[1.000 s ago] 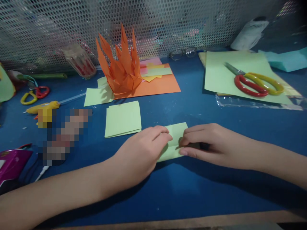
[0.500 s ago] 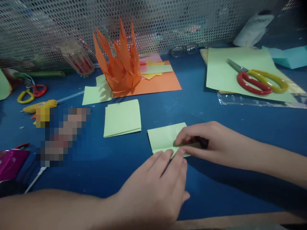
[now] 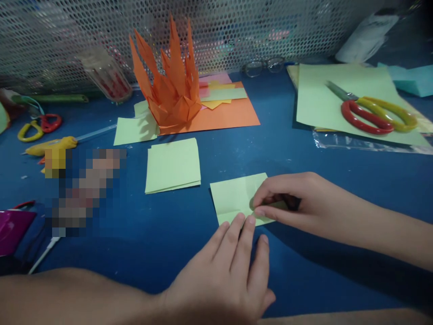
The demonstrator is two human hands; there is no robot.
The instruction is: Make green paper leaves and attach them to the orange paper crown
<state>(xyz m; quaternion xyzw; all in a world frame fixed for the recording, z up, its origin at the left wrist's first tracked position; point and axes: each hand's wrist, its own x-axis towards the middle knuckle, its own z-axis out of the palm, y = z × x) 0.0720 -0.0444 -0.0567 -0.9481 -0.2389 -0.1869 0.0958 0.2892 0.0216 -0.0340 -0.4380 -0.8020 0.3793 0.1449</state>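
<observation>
A pale green paper [image 3: 233, 194] with crease lines lies on the blue table, in front of me. My left hand [image 3: 233, 266] is spread palm down, its fingertips on the paper's near edge. From the right, my right hand [image 3: 287, 196] bends its thumb and fingers together over the paper's right part; whether they pinch the paper is hidden. A stack of green paper squares [image 3: 173, 164] lies to the left of this sheet. Behind the stack stands an orange folded-paper piece [image 3: 174, 99] with tall points.
Scissors [image 3: 368, 113] rest on green sheets [image 3: 314, 99] at the right. A yellow glue gun [image 3: 50, 146], smaller scissors [image 3: 50, 123] and a purple object [image 3: 15, 230] lie left. Glasses [image 3: 264, 67] and a jar [image 3: 108, 79] stand near the mesh panel [image 3: 237, 31].
The paper's near strip, folded up before, now lies flatter. My left fingers have spread and drawn slightly toward me. The view has shifted a little.
</observation>
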